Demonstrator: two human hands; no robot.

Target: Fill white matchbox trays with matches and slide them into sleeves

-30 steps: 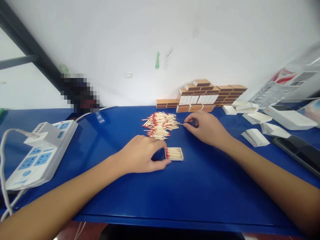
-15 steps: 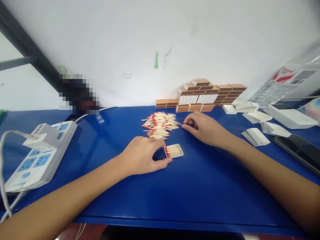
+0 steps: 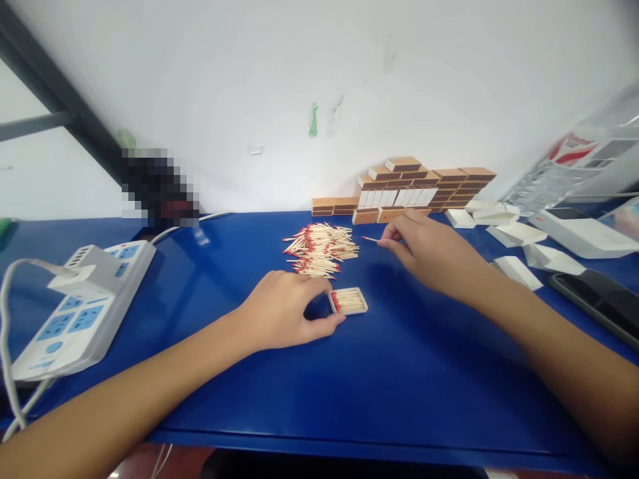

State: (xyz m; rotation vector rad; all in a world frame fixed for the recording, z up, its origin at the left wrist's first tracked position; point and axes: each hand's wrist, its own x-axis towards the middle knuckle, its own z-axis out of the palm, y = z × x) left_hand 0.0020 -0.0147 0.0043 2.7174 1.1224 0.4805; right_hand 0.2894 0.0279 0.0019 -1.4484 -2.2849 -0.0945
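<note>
Between the thumb and fingers of my right hand is a single red-tipped match, its head pointing left, held above the blue table. My left hand grips the left end of a small white matchbox tray, thumb on the near side and fingers on the far side. Several matches lie side by side in the tray, red heads to the left. Just beyond the tray spreads a loose pile of matches.
Stacked matchboxes stand against the wall. To the right lie folded white papers, a white box, a dark phone and a clear bottle. A white power strip with a cable sits on the left.
My right hand has drawn back to the right from the pile, pulling one match clear of it. My left hand and the tray have stayed in place.
</note>
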